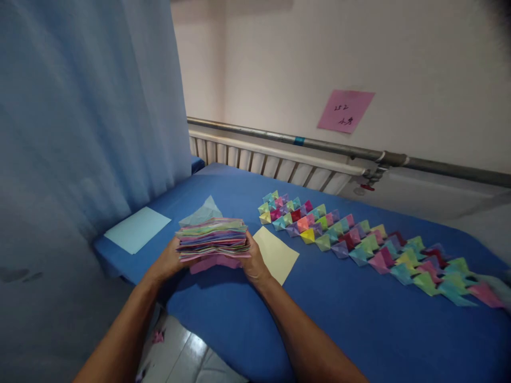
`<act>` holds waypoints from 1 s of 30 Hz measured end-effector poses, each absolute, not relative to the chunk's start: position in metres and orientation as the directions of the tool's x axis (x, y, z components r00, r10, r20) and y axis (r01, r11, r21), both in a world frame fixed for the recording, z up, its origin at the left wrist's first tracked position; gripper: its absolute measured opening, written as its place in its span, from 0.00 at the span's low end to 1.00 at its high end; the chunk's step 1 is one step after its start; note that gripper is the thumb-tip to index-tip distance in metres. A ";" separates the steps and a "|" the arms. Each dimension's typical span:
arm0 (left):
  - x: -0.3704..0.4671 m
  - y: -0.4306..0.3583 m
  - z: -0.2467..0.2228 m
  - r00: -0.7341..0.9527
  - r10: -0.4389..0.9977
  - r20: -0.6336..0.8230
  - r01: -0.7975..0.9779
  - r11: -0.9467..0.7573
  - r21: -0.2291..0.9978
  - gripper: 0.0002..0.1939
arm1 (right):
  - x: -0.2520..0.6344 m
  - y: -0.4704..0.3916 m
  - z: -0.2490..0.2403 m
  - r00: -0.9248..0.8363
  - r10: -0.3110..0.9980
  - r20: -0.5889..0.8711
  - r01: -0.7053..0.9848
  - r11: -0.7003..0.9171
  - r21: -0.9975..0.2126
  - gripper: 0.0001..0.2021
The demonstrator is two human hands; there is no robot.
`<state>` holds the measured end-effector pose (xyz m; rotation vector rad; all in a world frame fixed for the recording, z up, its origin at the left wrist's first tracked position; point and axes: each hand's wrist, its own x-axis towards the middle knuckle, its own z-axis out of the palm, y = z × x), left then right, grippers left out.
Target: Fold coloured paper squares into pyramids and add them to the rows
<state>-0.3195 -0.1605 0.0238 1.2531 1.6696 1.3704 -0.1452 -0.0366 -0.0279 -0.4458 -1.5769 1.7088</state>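
Note:
Between my two hands is a thick stack of coloured paper [213,236], its layered edges facing me. My left hand [170,260] grips the stack's left side, and my right hand [254,261] grips its right side. A pink sheet hangs lower than the others at the bottom of the stack. Behind the stack, a pale blue-green sheet [205,210] sticks up with a pointed corner. Just right of my right hand, a pale yellow sheet [279,255] lies flat on the blue-covered table [223,324]. Farther left lies a light blue sheet [138,230].
Rows of folded multicoloured paper pieces [339,229] stretch across the table's right side. A blue curtain [88,106] hangs at the left. Along the wall run a radiator [255,159] and a metal pipe [255,132]. A pink note [346,110] with handwriting is on the wall.

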 end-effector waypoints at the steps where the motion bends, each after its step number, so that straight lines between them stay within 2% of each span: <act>1: -0.320 -0.162 0.027 -0.363 0.927 0.092 0.271 0.011 0.962 0.28 | -0.146 -0.037 -0.029 -0.654 0.725 0.216 -0.283 0.031 -0.959 0.39; 3: -0.322 -0.165 0.030 -0.373 0.924 0.082 0.278 0.027 0.960 0.30 | -0.146 -0.038 -0.030 -0.656 0.727 0.203 -0.267 0.028 -0.963 0.38; 6: -0.330 -0.169 0.027 -0.350 0.934 0.070 0.288 0.036 0.957 0.35 | -0.145 -0.038 -0.028 -0.694 0.684 0.225 -0.273 0.040 -0.961 0.44; 10: -0.337 -0.175 0.014 -0.454 0.888 0.065 0.263 0.064 0.963 0.47 | -0.144 -0.035 -0.026 -0.701 0.663 0.263 -0.299 0.062 -0.952 0.53; 13: -0.338 -0.178 0.003 -0.485 0.871 0.070 0.264 0.070 0.962 0.55 | -0.142 -0.032 -0.026 -0.697 0.663 0.273 -0.273 0.107 -0.956 0.55; 17: -0.337 -0.178 -0.004 -0.449 0.889 0.091 0.244 0.024 0.969 0.51 | -0.128 -0.031 -0.018 -0.691 0.655 0.305 -0.167 0.266 -0.950 0.55; 20: -0.334 -0.176 -0.003 -0.464 0.881 0.096 0.215 0.007 0.977 0.49 | -0.114 -0.036 0.005 -0.639 0.650 0.412 -0.169 0.404 -0.899 0.49; 23: -0.331 -0.174 -0.002 -0.502 0.860 0.085 0.185 0.011 0.983 0.50 | -0.112 -0.046 0.037 -0.605 0.562 0.564 -0.208 0.572 -0.793 0.38; 27: -0.327 -0.172 -0.004 -0.518 0.850 0.096 0.133 -0.031 0.991 0.53 | -0.132 -0.052 0.070 -0.597 0.440 0.671 -0.016 0.829 -0.558 0.18; 30: -0.325 -0.172 -0.007 -0.519 0.846 0.124 0.130 -0.065 0.989 0.56 | -0.145 -0.047 0.081 -0.689 0.349 0.636 0.135 0.923 -0.361 0.13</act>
